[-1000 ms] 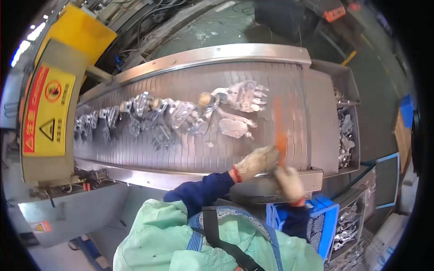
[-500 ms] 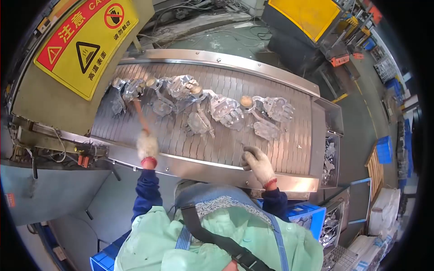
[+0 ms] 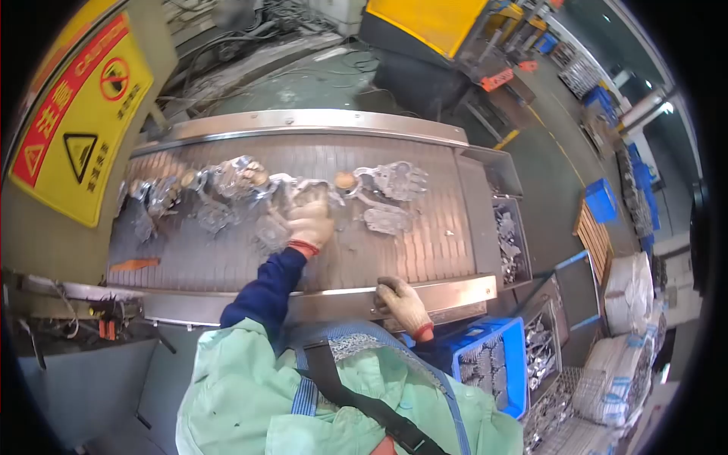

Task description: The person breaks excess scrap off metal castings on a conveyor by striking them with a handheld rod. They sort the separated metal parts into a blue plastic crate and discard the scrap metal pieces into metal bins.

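Note:
My left hand [image 3: 311, 224], in a pale work glove with a red cuff, reaches over the belt. Its fingers close on a silvery metal casting [image 3: 297, 189], partly hidden beneath them. More castings lie along the belt: one with a round tan end [image 3: 396, 180] to the right, and a cluster [image 3: 236, 177] to the left. A flat orange-brown stick [image 3: 135, 265] lies on the belt's near left. My gloved right hand [image 3: 404, 305] is at the near metal rail [image 3: 455, 293], fingers curled and nothing visible in them.
The slatted conveyor belt [image 3: 436, 254] runs between metal rails. A yellow hot-surface warning sign [image 3: 83, 125] is on the housing at left. Metal bins with scrap pieces [image 3: 509, 239] stand past the right end. A blue crate [image 3: 516, 364] of ridged metal parts sits beside me at right.
My left hand has let go of the stick, now lying on the belt, and moved right onto a casting. My right hand has drawn back to the near rail. The view has shifted right.

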Action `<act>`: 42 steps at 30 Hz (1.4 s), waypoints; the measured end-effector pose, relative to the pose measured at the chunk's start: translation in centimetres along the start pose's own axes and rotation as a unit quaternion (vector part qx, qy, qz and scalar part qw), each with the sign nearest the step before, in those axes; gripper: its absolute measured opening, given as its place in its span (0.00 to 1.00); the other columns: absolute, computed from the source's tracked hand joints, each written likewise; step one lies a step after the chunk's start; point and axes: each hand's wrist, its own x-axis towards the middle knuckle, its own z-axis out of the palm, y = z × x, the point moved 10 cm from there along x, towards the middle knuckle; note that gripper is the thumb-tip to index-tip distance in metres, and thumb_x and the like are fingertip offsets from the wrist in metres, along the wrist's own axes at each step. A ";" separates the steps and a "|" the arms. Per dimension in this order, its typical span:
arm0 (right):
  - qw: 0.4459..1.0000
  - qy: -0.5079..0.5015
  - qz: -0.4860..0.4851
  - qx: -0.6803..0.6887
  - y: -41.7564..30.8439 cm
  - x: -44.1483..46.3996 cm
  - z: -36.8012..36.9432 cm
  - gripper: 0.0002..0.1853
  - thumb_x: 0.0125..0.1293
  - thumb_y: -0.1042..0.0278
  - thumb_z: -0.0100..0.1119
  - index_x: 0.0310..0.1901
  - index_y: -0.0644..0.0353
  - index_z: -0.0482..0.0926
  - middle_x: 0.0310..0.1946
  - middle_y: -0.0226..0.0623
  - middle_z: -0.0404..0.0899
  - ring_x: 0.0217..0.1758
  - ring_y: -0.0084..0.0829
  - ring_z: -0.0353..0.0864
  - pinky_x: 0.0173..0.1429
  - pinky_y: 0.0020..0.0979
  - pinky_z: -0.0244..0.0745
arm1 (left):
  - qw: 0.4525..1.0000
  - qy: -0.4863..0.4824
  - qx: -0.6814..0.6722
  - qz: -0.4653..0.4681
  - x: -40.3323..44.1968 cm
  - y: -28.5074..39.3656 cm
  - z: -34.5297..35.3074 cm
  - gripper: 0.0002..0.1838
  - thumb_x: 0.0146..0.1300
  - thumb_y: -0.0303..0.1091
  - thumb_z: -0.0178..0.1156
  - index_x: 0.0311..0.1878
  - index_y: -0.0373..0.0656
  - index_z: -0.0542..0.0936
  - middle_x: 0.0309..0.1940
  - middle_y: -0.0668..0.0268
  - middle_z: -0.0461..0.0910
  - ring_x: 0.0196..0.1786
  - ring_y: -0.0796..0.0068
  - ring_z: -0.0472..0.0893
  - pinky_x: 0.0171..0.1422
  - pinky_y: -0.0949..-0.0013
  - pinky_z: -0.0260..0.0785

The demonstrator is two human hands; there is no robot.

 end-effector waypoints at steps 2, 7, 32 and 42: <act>0.999 0.049 0.005 0.023 3.0 -1.6 -2.9 0.24 0.85 0.60 0.65 0.71 0.70 0.80 0.44 0.37 0.87 0.39 0.24 0.85 0.45 0.30 0.86 | 1.000 0.015 -0.011 0.005 1.0 -1.5 1.5 0.37 0.72 0.49 0.64 0.82 0.46 0.76 0.78 0.45 0.77 0.88 0.43 0.66 0.97 0.39 0.44; 0.962 0.200 0.038 0.185 10.1 -7.9 -9.2 0.24 0.85 0.62 0.64 0.72 0.69 0.79 0.45 0.35 0.87 0.41 0.25 0.87 0.43 0.28 0.88 | 0.987 -0.102 0.052 -0.110 6.7 -6.6 -0.5 0.33 0.68 0.56 0.72 0.73 0.54 0.82 0.66 0.51 0.86 0.72 0.45 0.83 0.75 0.42 0.75; 0.911 -0.004 0.112 0.396 6.0 4.6 -0.6 0.42 0.82 0.30 0.64 0.71 0.67 0.75 0.58 0.54 0.83 0.61 0.53 0.86 0.64 0.55 0.87 | 0.905 -0.326 -0.206 -0.180 -3.1 10.1 2.3 0.61 0.60 0.83 0.69 0.79 0.38 0.73 0.59 0.42 0.91 0.63 0.39 0.92 0.65 0.42 0.85; 0.916 -0.075 0.130 0.372 5.0 6.8 3.5 0.42 0.79 0.20 0.58 0.72 0.52 0.80 0.66 0.50 0.83 0.61 0.53 0.87 0.65 0.59 0.86 | 0.870 -0.309 -0.337 -0.182 -7.7 10.1 -0.1 0.38 0.74 0.60 0.65 0.76 0.42 0.77 0.62 0.39 0.89 0.67 0.34 0.87 0.71 0.40 0.79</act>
